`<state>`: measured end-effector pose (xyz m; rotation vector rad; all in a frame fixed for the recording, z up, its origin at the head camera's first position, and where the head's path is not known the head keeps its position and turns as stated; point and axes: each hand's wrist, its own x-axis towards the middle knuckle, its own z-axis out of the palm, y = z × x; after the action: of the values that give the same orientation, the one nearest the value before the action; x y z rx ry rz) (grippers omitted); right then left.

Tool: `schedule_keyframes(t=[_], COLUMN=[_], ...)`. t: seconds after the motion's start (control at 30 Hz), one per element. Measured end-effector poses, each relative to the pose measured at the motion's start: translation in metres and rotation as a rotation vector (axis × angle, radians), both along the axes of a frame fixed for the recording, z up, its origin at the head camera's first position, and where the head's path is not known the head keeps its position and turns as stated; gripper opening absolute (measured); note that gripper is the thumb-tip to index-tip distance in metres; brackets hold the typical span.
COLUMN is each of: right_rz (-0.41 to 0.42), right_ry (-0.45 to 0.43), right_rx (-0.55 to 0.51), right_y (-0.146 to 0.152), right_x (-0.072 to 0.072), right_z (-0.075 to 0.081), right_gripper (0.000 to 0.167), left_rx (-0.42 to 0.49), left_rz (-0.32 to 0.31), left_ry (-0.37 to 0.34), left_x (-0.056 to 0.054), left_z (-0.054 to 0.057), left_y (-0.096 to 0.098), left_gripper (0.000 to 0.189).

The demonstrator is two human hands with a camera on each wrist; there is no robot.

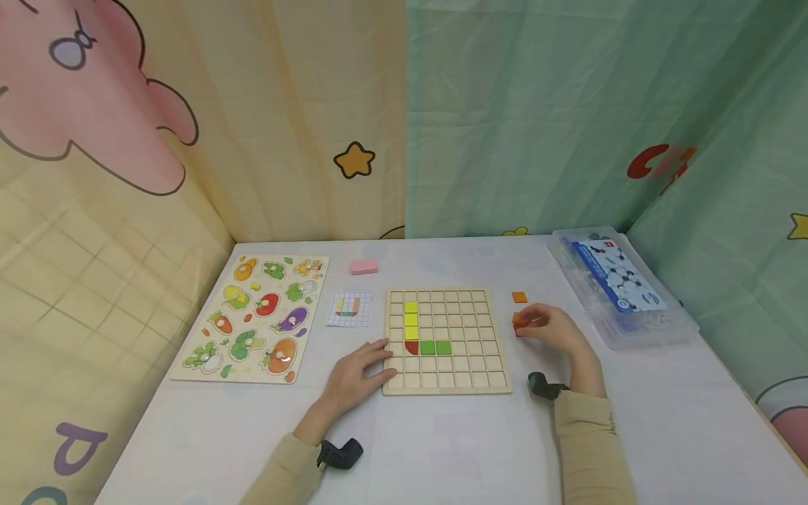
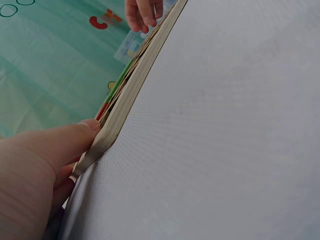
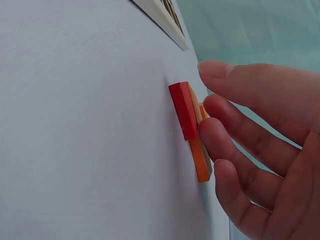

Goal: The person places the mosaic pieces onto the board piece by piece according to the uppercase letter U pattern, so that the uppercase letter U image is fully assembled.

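A wooden grid board (image 1: 463, 379) lies mid-table, bearing several coloured tiles: a yellow column (image 1: 411, 320), a red quarter-round tile (image 1: 412, 347) at its foot, and two green tiles (image 1: 435, 348) beside that. My left hand (image 1: 355, 375) rests on the board's left edge, thumb against the near corner. To the right of the board, my right hand (image 1: 552, 328) is at a red tile (image 3: 183, 111) and an orange tile (image 3: 200, 160). In the right wrist view its bent fingertips are by these tiles, with the thumb apart from them. Another orange tile (image 1: 519, 297) lies just beyond.
A small pattern card (image 1: 348, 309) lies left of the board, with a pink block (image 1: 364, 267) behind it. Farther left is a vegetable puzzle board (image 1: 255, 319). At the back right stands a clear plastic case (image 1: 656, 333) with a blue and white label.
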<state>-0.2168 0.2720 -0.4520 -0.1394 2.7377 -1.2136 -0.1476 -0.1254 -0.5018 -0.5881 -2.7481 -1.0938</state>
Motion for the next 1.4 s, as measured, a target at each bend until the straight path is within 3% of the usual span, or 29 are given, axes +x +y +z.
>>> schedule_keyframes(t=[0.37,1.2,1.4], right_rz=[-0.031,-0.048,-0.020], right_ry=[0.002,-0.052,-0.036], right_rx=[0.040,0.108,0.120], right_y=[-0.0019,-0.0077,-0.0056], right_x=[-0.0028,-0.0026,-0.0027], right_z=[-0.0096,-0.0080,-0.0039], right_gripper=[0.033,0.034,0.026], left_rx=[-0.005,-0.004,-0.004], left_rz=[0.000,-0.003,-0.001], left_ry=[-0.007,-0.018,-0.019], left_x=[-0.0002,0.0005,0.0007], left_z=[-0.0010,0.0019,0.0022], left_y=[0.0000,0.0002,0.0003], left_gripper=[0.039,0.039,0.039])
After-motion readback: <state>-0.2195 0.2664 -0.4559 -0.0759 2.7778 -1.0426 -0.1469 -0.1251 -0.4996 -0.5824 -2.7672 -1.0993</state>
